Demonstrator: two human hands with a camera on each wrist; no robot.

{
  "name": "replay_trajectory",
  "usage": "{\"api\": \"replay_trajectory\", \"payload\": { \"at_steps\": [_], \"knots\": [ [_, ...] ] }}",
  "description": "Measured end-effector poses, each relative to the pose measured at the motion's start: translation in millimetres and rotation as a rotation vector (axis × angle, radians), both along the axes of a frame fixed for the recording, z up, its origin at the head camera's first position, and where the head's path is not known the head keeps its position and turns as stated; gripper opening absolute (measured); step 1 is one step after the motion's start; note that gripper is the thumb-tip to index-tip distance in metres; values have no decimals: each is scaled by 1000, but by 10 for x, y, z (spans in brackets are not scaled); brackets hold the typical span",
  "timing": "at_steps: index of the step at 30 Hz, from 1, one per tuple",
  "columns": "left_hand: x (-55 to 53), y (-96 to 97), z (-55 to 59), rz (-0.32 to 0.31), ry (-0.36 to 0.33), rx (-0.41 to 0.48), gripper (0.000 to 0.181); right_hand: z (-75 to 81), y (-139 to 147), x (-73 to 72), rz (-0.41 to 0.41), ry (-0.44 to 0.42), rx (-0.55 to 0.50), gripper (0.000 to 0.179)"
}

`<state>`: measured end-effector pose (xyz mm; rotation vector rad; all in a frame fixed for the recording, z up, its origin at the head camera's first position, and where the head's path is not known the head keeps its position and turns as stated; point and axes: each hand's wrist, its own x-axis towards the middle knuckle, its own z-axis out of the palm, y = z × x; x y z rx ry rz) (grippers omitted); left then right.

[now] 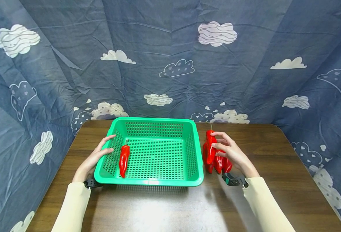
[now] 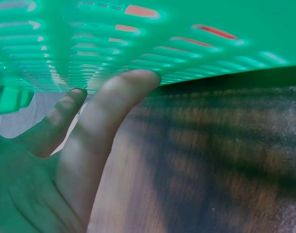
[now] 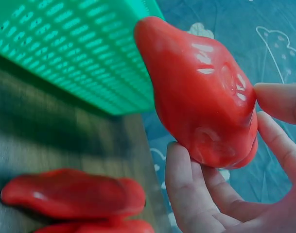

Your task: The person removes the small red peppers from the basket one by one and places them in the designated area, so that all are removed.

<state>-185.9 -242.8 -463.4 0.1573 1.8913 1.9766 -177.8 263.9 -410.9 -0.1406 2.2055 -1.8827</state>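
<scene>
A green slotted basket stands in the middle of a brown table. One long red pepper lies inside it by the left wall. My left hand rests with straight fingers against the outside of the basket's left wall. Right of the basket lies a small pile of red peppers. My right hand pinches the top pepper between thumb and fingers. The right wrist view shows this held pepper raised above another pepper on the table, close to the basket's wall.
A blue cloth with white clouds hangs behind and around the table. The table's rounded back corners and side edges are near the cloth. Bare wood lies in front of the basket.
</scene>
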Motion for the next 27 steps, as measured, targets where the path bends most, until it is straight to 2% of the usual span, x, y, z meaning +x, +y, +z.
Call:
{"api": "replay_trajectory", "payload": {
  "at_steps": [6, 13, 27],
  "knots": [
    [-4, -8, -6, 8, -15, -2, 56, -44, 121, 43, -13, 3, -4, 39],
    [-8, -13, -15, 3, 1, -15, 56, -120, 250, 57, -31, 26, -32, 34],
    [0, -2, -2, -2, 10, -16, 57, -166, 460, 113, -71, 24, -29, 33]
  ]
}}
